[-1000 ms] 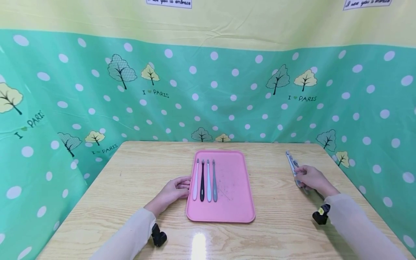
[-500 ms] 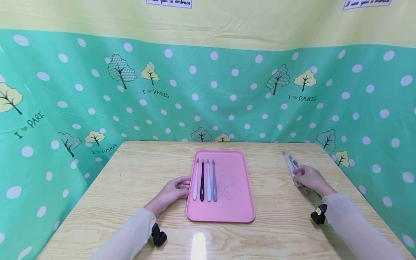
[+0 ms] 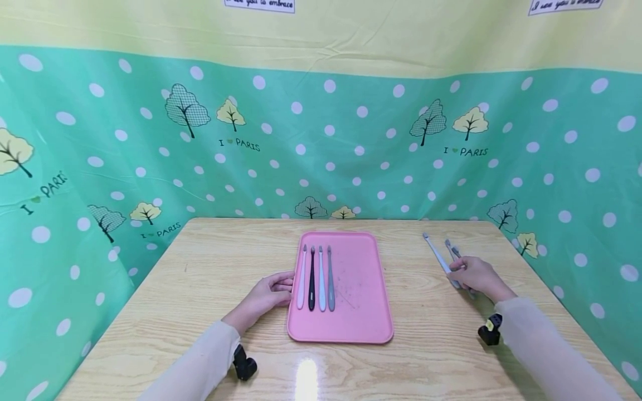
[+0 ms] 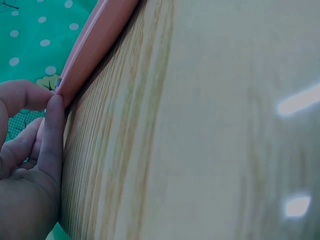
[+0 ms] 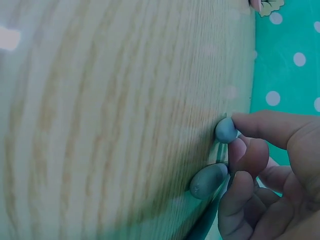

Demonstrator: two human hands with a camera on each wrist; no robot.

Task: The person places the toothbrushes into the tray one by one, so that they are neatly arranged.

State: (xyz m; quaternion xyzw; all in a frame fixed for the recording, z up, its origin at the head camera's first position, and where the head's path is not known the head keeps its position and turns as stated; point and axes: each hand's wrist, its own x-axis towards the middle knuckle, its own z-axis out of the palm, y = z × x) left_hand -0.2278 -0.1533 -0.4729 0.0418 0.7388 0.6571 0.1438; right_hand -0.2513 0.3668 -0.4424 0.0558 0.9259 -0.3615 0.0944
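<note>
My left hand [image 3: 266, 295] is at the left edge of a pink tray [image 3: 363, 326]; in the left wrist view its thumb and index finger pinch the tray's rim [image 4: 80, 75]. On the tray lie a pale pink toothbrush [image 3: 302, 284], a black toothbrush [image 3: 312, 284], a light blue toothbrush [image 3: 322, 284] and a grey-blue toothbrush [image 3: 331, 284], side by side, heads away from me. Right of the tray, my right hand [image 3: 478, 278] pinches another light blue toothbrush [image 3: 437, 257] near its handle end [image 5: 226, 130]. Darker toothbrushes [image 3: 450, 248] lie beside it, partly hidden under the hand.
A light wood table [image 3: 230, 245] carries everything. Behind it and along the sides hangs a green dotted cloth [image 3: 281, 161] with printed trees. A black wrist camera [image 3: 244, 363] sits at the left sleeve, another wrist camera [image 3: 490, 329] at the right.
The head of the pinched light blue toothbrush has swung left, away from the darker toothbrushes. My right hand has shifted slightly left. The left hand and tray stay as they were.
</note>
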